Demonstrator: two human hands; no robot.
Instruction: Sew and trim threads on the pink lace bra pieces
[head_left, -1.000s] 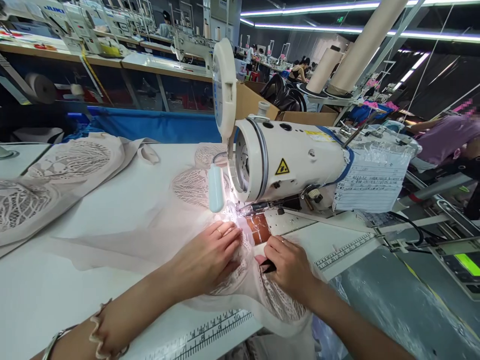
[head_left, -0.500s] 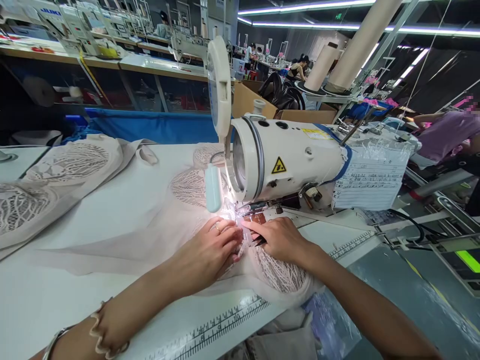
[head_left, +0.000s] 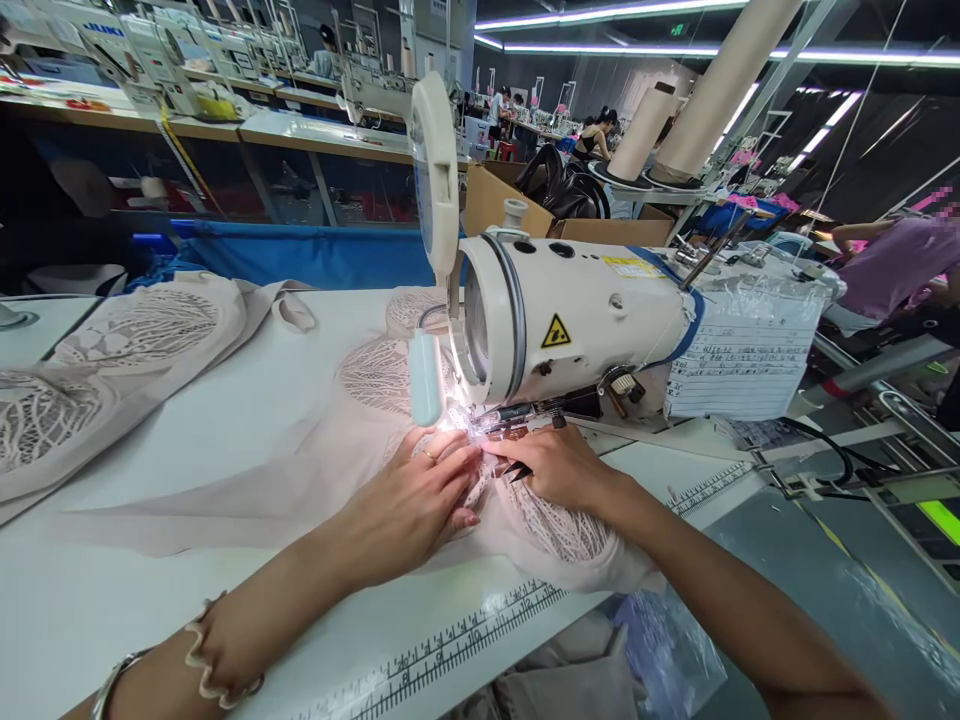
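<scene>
A pale pink bra (head_left: 562,528) with lace cups lies across the sewing table, its middle under the needle area of a white sewing machine (head_left: 592,305). My left hand (head_left: 412,505) rests flat on the fabric just left of the lit needle area, fingers stretched out. On the other side, my right hand (head_left: 566,468) presses the cloth with its index finger close to the presser foot. Its curled fingers hold small thread snips (head_left: 517,470), whose dark pointed tips stick out; the rest is hidden in the palm.
More lace bra pieces (head_left: 142,335) are spread at the left. A small pale lamp (head_left: 425,380) hangs beside the machine head. Printed rulers (head_left: 450,645) run along the table's front edge. A handwritten sheet (head_left: 742,350) is at the right; thread cones (head_left: 645,130) stand behind.
The near lace cup and its edge have shifted slightly right and toward me, uncovering more ruler. My left fingers have straightened and flattened on the cloth; my right hand still holds the snips.
</scene>
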